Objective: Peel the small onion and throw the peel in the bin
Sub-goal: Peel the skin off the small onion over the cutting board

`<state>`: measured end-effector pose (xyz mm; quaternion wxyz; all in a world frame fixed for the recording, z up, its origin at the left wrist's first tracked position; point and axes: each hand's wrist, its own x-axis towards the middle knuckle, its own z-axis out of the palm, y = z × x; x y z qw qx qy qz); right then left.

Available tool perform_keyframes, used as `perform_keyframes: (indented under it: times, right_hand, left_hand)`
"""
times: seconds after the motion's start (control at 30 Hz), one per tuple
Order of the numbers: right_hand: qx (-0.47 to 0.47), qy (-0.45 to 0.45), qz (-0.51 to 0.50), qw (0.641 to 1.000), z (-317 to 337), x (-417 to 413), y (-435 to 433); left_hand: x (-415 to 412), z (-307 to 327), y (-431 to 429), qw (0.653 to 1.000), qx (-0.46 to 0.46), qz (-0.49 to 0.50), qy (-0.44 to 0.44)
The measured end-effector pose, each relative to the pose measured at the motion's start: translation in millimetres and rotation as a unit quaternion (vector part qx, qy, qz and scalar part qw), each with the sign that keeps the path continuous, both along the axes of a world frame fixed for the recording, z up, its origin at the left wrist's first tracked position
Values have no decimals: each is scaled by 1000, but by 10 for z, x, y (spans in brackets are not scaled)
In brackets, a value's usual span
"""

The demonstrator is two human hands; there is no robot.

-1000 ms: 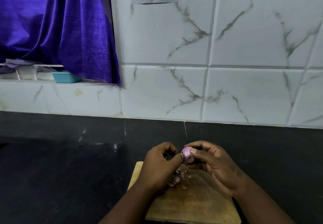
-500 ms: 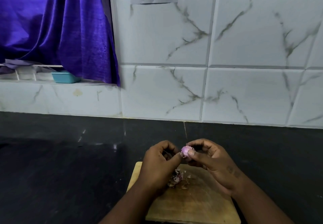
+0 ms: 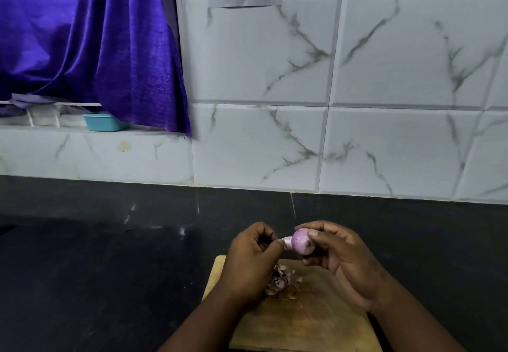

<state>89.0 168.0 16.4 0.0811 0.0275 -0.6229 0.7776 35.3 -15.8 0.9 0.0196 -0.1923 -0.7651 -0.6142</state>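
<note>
Small pink-purple onion [image 3: 301, 244] sits pinched in the right hand [image 3: 343, 258] above the wooden cutting board [image 3: 302, 321]; since a second ago the left hand [image 3: 254, 252] has tugged a pale skin strip [image 3: 286, 240] loose, so peeling's nearly finished.

Dark counter [image 3: 96, 255] lies bare to the left and far side — passage free. Peel scraps [image 3: 280, 281] clutter the cutting board [image 3: 302, 321]; tiled wall [image 3: 330, 145] blocks beyond.
</note>
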Motion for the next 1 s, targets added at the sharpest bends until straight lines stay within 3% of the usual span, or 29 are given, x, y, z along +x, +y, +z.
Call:
perform_keyframes:
  times: [0.23, 0.47, 0.77, 1.0]
  right_hand:
    - [-62, -8, 26, 998, 18, 3, -11]
    - [-70, -20, 15, 997, -21, -15, 15]
    - [-24, -25, -1, 999, -37, -13, 9]
    - [3, -37, 14, 999, -32, -2, -3]
  left_hand:
    - [5, 20, -33, 988, -151, 19, 26]
    - [28, 52, -67, 976, -210, 17, 60]
    - [-12, -10, -54, 984, -157, 26, 84]
    - [30, 31, -28, 990, -47, -11, 131]
